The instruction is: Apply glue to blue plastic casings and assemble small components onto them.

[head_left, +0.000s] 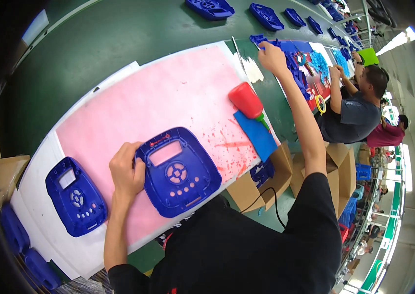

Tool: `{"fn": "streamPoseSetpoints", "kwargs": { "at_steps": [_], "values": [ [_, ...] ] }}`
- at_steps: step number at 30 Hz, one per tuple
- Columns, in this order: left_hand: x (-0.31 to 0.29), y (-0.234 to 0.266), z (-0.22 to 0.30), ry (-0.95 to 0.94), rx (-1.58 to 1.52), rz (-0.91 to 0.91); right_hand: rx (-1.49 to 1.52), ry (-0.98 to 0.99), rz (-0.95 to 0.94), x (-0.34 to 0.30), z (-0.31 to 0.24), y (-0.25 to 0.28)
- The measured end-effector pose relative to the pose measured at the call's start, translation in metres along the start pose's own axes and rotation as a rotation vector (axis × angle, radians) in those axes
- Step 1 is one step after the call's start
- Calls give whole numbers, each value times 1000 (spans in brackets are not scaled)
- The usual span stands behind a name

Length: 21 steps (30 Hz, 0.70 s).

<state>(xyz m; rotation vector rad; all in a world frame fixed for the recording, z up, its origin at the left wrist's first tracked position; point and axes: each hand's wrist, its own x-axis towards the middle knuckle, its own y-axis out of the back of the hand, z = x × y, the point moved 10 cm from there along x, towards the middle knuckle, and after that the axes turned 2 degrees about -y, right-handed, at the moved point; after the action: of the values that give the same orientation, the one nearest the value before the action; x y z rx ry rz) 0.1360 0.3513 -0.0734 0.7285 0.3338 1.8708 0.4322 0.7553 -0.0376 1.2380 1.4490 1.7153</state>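
Note:
My left hand (128, 169) grips the left edge of a dark blue plastic front cover (206, 169), thumb on its face. The cover is tilted up over the pink work surface (134, 108); it has a rectangular window, a round cut-out pattern and several small holes, with red marks near its top edge. My right arm is stretched far to the right. There my right hand (272, 58), fingers curled together, is at a heap of small blue plastic parts (293, 66); what its fingertips hold is hidden. A similar blue cover (76, 198) lies to the left on white sheeting.
A red squeeze bottle (246, 100) with a green tip lies by a blue cloth (256, 134). Open cardboard boxes (278, 169) stand below the right edge. Blue covers (266, 17) line the green belt (134, 34) beyond. A co-worker (357, 112) sits farther right.

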Motion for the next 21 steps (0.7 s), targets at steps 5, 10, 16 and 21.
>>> {"fn": "streamPoseSetpoints", "kwargs": {
  "at_steps": [5,10,16,21],
  "values": [
    [-3,-2,-4,-5,-9,-18,-284,164,-41,77,37,-54],
    [-1,-2,-3,-51,-33,-5,-199,473,-172,90,52,-84],
    [0,-1,-5,-40,-13,-17,-528,450,-314,74,25,-79],
    [3,-1,-3,-7,-28,-17,-469,506,-159,13,6,-45]
  ]
}}
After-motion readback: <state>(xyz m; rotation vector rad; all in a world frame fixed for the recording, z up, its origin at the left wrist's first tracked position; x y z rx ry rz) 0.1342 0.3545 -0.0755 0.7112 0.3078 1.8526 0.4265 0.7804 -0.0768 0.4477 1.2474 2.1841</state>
